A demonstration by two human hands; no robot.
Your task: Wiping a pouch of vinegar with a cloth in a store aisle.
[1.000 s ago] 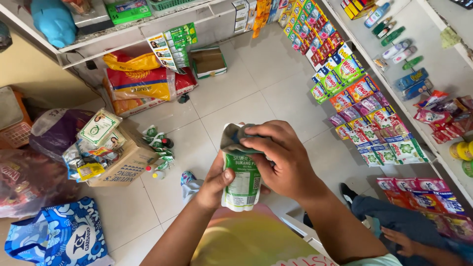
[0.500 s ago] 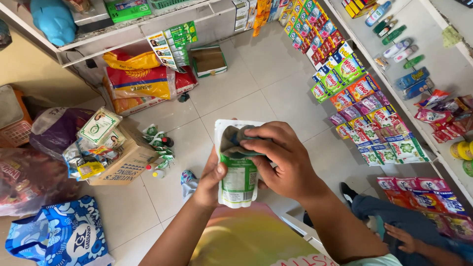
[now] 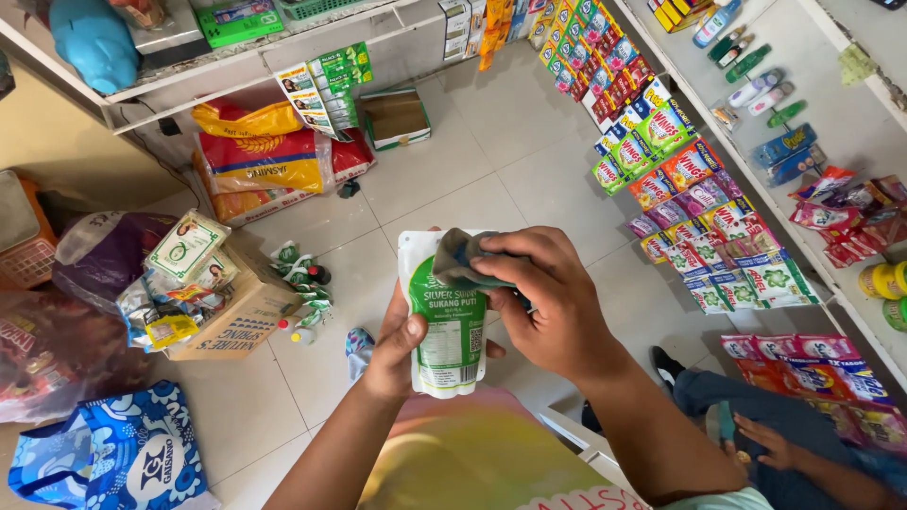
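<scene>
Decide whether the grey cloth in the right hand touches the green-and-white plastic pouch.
Touching. The head view shows the grey cloth, pressed by the right hand, lying flat against the upper face of the green-and-white plastic pouch.

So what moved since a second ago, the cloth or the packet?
The cloth moved. The right hand slid it from the top left corner of the green and white pouch across to the top right, uncovering more of the pouch's upper face. The left hand kept its grip on the pouch's lower left edge, and the pouch stayed upright in about the same spot.
</scene>
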